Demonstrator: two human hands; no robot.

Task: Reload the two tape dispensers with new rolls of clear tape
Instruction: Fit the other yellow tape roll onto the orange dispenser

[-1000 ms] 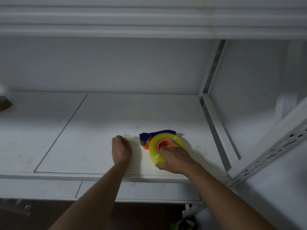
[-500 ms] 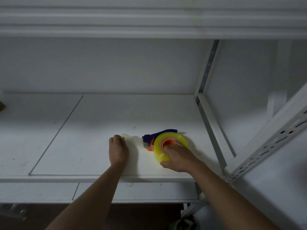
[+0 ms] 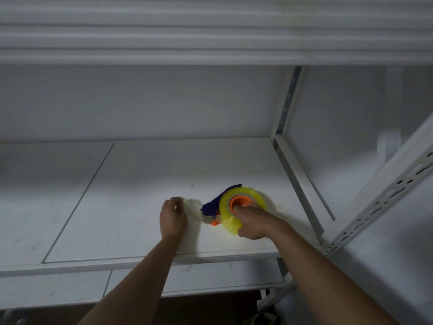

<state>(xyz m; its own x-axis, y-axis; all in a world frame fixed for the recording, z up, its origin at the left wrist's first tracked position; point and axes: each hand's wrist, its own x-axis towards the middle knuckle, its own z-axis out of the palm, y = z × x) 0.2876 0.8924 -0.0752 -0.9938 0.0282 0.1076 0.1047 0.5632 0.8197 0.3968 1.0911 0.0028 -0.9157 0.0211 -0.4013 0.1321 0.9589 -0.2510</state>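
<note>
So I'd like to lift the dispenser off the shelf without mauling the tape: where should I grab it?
Probably by the tape roll's outer rim, coming from above: it lies flat, orange hub up, with the right hand already on it. The blue dispenser body is mostly hidden beneath.

Tape roll [image 3: 243, 207] sat on dispenser [image 3: 212, 208], both on shelf [image 3: 131, 207] nr its front edge, toward the right end. Right hand [image 3: 254, 224] lay on the roll's near side. Left hand [image 3: 173, 216] rested on shelf just left of dispenser, apart from it.
</note>
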